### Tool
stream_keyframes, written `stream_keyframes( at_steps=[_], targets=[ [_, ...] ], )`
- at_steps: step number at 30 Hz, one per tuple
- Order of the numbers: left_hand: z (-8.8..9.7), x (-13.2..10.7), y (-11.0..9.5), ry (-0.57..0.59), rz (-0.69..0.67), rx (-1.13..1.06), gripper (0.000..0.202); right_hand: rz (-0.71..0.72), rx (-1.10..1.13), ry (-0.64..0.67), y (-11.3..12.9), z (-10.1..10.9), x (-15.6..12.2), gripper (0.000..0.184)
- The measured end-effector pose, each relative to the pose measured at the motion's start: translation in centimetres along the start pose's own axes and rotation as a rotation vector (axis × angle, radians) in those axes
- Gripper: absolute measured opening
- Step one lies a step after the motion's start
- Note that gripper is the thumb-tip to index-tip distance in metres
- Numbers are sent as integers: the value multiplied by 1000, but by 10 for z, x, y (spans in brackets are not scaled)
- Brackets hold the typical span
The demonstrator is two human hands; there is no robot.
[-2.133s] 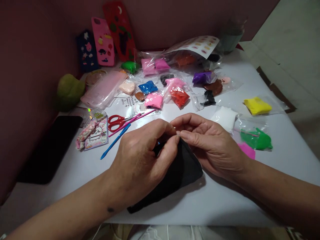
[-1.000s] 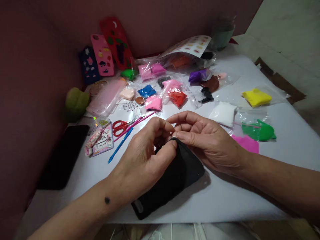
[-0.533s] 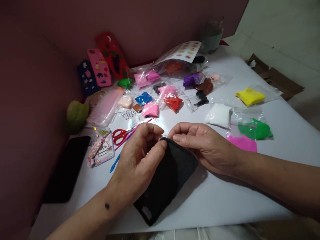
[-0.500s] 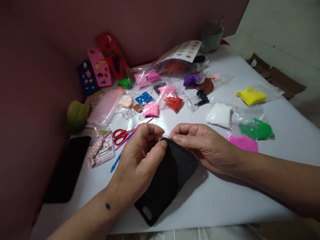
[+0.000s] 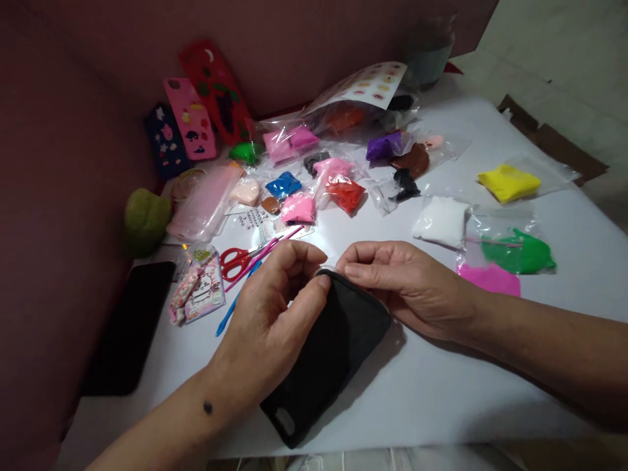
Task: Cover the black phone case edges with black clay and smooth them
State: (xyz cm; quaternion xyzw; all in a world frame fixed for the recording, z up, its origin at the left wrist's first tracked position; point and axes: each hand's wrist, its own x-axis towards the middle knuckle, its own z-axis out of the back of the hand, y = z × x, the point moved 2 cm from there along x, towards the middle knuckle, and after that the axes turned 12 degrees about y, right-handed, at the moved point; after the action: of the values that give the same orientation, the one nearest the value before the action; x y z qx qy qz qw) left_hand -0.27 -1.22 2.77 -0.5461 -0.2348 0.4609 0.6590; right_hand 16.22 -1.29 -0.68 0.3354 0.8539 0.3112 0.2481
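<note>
A black phone case (image 5: 330, 356) lies slanted on the white table (image 5: 441, 392), its near end towards me. My left hand (image 5: 275, 314) curls round the case's upper left corner, thumb pressed on the rim. My right hand (image 5: 407, 288) pinches the same top edge from the right, fingers closed. The fingertips of both hands almost meet at the top corner. What lies between the fingertips is too small to make out.
Bags of coloured clay (image 5: 343, 190) are spread across the back, with yellow (image 5: 507, 182), green (image 5: 520, 252) and white (image 5: 441, 221) ones at right. Red scissors (image 5: 235, 258), a blue tool (image 5: 235, 302), decorated cases (image 5: 191, 124) and a dark phone (image 5: 130, 324) sit at left.
My hands have stayed pinched on the case's top corner. The case has turned a little, its near end now showing more. The view has shifted slightly.
</note>
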Motion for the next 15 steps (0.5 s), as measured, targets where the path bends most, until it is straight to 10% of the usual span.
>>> stream_keyframes(
  at_steps=[15],
  targets=[
    [-1,1,-5,72,101,-70,9,-17,-62,19,-1,0,0,27]
  ],
)
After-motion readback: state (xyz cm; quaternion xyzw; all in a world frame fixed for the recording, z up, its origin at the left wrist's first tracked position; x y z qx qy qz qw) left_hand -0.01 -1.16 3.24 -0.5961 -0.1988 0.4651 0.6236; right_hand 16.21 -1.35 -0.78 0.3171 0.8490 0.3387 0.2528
